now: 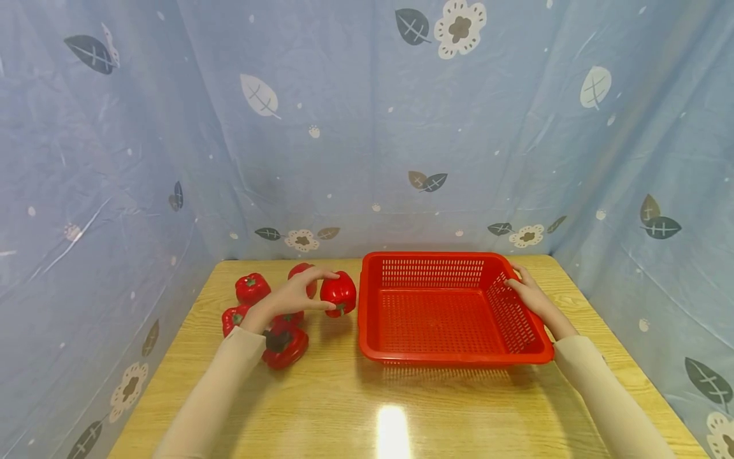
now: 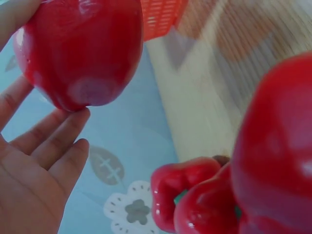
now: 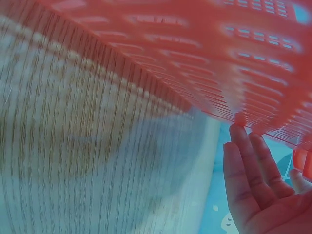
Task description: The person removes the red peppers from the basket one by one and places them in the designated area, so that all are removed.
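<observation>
My left hand (image 1: 295, 294) holds a red bell pepper (image 1: 339, 294) between thumb and fingertips, just left of the basket. The left wrist view shows this pepper large, with the fingertips against its lower end. Several more red bell peppers (image 1: 252, 289) lie in a group around and below the left wrist, some partly hidden by it. An empty red plastic basket (image 1: 455, 358) with slotted walls is to the right. My right hand (image 1: 530, 297) grips its right side, thumb over the rim, and the right wrist view shows fingers along the outer wall.
The basket and peppers are on a wooden table (image 1: 321, 408), which has a bright glare spot at its front. A blue curtain (image 1: 344, 159) with leaf and flower prints encloses the back and both sides.
</observation>
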`<state>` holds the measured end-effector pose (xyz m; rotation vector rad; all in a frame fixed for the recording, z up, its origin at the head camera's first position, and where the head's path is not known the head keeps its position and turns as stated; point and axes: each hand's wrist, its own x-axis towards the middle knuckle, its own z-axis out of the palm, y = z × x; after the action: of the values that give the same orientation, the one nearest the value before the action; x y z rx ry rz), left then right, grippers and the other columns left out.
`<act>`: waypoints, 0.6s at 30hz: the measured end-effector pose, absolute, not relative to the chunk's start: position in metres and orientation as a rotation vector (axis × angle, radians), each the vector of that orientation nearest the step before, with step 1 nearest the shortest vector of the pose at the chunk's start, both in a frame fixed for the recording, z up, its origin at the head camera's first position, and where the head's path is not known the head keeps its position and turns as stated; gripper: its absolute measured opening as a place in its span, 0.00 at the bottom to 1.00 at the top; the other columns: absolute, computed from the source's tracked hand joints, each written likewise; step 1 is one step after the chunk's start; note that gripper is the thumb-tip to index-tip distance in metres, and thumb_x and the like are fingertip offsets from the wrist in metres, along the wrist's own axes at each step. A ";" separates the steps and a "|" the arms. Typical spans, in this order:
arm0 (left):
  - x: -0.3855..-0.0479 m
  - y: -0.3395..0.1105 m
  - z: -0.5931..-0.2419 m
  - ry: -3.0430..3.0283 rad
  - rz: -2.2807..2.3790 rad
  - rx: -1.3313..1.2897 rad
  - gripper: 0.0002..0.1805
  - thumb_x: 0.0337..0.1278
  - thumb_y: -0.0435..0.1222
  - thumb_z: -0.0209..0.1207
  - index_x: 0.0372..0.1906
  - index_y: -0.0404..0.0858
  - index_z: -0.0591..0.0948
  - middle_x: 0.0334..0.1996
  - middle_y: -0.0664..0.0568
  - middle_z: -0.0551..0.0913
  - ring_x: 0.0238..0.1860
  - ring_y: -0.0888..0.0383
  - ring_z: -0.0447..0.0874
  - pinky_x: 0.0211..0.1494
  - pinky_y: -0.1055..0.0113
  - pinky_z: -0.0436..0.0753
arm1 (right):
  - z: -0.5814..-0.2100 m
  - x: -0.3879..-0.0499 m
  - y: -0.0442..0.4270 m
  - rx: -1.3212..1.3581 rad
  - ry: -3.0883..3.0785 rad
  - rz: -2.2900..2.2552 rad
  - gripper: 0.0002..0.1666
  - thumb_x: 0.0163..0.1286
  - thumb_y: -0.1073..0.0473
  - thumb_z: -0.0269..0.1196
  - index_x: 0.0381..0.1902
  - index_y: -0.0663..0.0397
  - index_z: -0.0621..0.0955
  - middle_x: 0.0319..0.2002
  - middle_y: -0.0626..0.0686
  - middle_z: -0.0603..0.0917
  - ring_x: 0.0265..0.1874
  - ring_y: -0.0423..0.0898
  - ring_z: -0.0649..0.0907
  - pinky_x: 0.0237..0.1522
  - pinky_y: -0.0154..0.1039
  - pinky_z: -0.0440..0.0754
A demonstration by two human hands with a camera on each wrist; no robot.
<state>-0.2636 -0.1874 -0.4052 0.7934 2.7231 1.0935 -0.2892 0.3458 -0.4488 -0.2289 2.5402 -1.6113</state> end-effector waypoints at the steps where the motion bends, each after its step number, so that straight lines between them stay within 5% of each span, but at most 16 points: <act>1: -0.264 -0.188 -0.407 2.725 1.094 0.793 0.36 0.38 0.54 0.70 0.58 0.57 0.71 0.59 0.60 0.70 0.61 0.55 0.65 0.61 0.42 0.68 | -0.449 -0.289 0.346 -0.230 2.543 -1.610 0.37 0.74 0.56 0.42 0.71 0.62 0.39 0.54 0.77 0.64 0.29 0.43 0.82 0.30 0.39 0.83; 18: -0.268 -0.194 -0.423 2.718 1.036 0.766 0.35 0.40 0.50 0.70 0.58 0.54 0.72 0.60 0.56 0.69 0.62 0.53 0.64 0.61 0.45 0.70 | -0.450 -0.290 0.345 -0.234 2.562 -1.609 0.38 0.73 0.57 0.44 0.71 0.64 0.39 0.54 0.76 0.63 0.30 0.38 0.80 0.31 0.36 0.82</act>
<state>-0.2676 -0.1937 -0.4230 0.7663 2.7185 1.0363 -0.2898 0.3454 -0.4502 -0.2341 2.5621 -1.6093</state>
